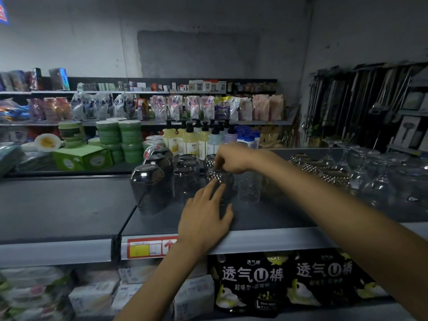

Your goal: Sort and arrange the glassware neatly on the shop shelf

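Observation:
Upside-down glasses stand in rows on the dark shop shelf (69,205). At the left is a row of dark smoked glasses (150,188), then clear tumblers (185,184), then dimpled glasses. My left hand (206,216) rests against the side of the front dimpled glass (220,179), fingers spread. My right hand (231,158) pinches the top of that glass from above. A clear textured glass (249,186) stands just right of it. More dimpled glasses (324,170) and stemmed wine glasses (361,172) crowd the shelf's right side.
A black wire divider (129,216) bounds the glass section on the left. A red and yellow price tag (148,247) sits on the shelf's front rail. Below are black diaper packs (254,281) and tissue packs (92,295). Behind stand pump bottles (192,140) and green tubs (120,137).

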Motion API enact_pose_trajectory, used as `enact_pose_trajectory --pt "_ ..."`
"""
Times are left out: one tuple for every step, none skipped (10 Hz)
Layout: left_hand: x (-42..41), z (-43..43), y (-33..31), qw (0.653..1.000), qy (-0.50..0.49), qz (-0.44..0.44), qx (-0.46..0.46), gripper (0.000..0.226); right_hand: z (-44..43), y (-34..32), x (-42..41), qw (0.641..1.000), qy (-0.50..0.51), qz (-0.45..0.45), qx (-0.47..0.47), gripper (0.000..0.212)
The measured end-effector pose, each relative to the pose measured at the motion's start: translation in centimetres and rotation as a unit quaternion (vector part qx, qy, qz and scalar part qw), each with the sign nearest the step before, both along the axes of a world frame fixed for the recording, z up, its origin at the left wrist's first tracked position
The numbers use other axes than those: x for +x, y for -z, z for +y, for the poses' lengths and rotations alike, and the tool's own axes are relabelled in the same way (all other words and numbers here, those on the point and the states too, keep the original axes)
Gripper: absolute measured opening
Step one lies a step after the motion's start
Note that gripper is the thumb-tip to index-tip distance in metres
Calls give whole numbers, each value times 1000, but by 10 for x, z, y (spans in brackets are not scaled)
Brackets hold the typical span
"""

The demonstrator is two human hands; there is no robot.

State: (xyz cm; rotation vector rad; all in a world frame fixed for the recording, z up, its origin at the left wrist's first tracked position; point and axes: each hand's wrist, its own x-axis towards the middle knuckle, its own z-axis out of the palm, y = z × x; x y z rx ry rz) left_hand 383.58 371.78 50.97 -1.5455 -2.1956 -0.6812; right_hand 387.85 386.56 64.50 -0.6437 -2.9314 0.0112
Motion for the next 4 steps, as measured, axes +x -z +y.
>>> enact_pose_trajectory --pt "2 -3 -1 1000 0 -21 7 63 -7 1 7 1000 7 18 -10 31" --pt "0 -8 -5 999 16 -34 39 55 -21 3 26 994 19 104 -26 31" --pt "4 -20 -7 994 45 -36 90 44 -54 15 68 980 22 199 -12 31" --pt "2 -35 -9 991 57 -41 113 44 -89 33 119 966 39 254 -24 31"
